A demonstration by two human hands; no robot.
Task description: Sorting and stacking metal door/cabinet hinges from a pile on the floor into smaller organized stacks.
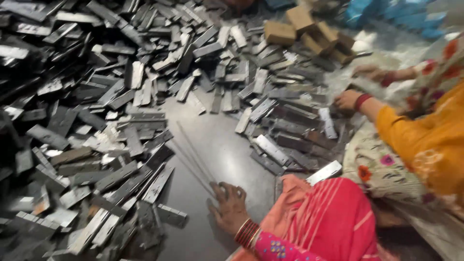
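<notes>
My right hand (229,205), with red bangles at the wrist and a pink sleeve, lies palm down on the grey floor (227,150), fingers spread. Its fingertips touch the near ends of a few thin metal rods (193,157) that run away to the upper left. It grips nothing. My knee under red-pink cloth (333,217) is just to the right of the hand. A flat grey metal piece (171,215) lies close to the left of the hand. My left hand is out of sight.
Heaps of flat grey metal plates (82,121) cover the left and far side, with more plates (285,130) on the right. A co-worker in orange (430,140) sits at the right, hands (349,99) among plates. Brown blocks (309,29) are piled at the back.
</notes>
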